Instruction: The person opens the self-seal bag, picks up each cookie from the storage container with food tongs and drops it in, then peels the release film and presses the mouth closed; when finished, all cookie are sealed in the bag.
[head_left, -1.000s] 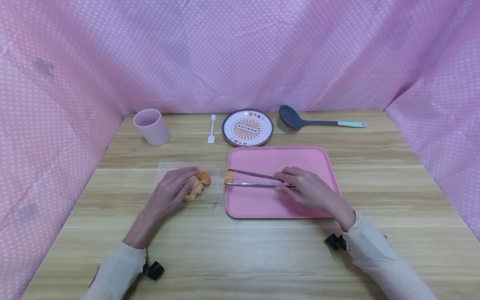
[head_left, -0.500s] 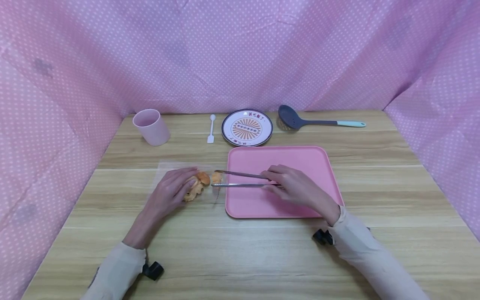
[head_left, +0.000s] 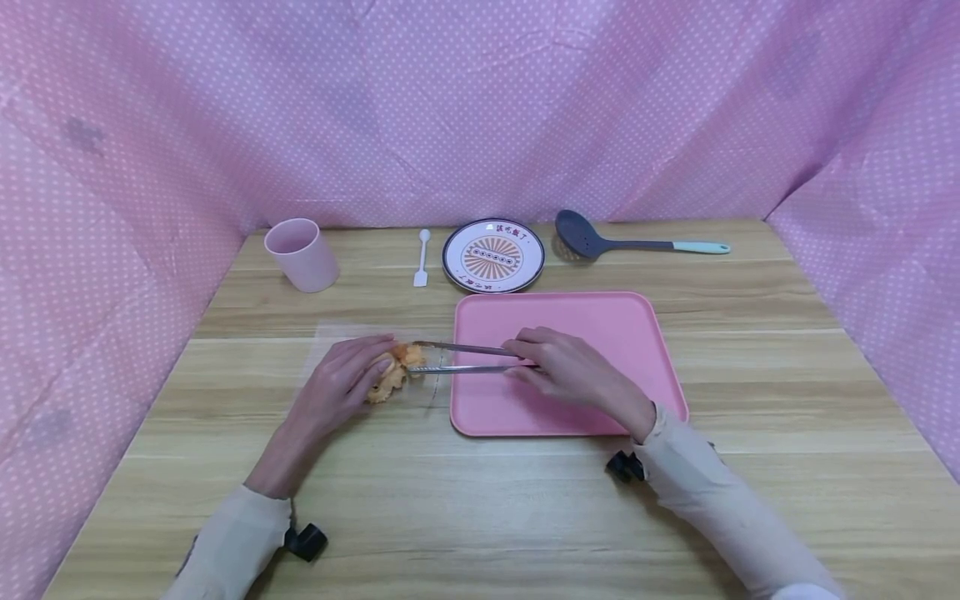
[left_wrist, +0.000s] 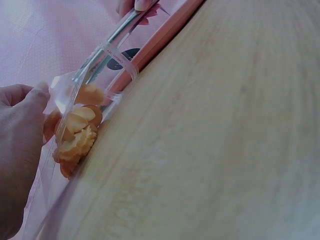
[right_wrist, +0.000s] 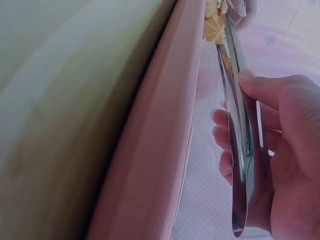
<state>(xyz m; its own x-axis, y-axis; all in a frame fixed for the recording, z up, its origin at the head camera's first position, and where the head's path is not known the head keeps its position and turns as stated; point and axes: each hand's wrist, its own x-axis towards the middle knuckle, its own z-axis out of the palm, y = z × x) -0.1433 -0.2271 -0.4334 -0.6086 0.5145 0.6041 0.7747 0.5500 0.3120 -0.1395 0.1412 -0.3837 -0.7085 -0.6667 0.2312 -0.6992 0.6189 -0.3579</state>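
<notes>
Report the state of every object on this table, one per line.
clear bag: mouth open
cookies: inside the clear bag
tongs: held, arms parted, tips inside the clear bag
tray: lying flat
cup: upright
plate: face up
ladle: lying down
white spoon: lying flat

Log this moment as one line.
left hand: holds clear bag | right hand: grips metal tongs | tong ends: inside bag, at cookies | pink tray: beneath right hand
</notes>
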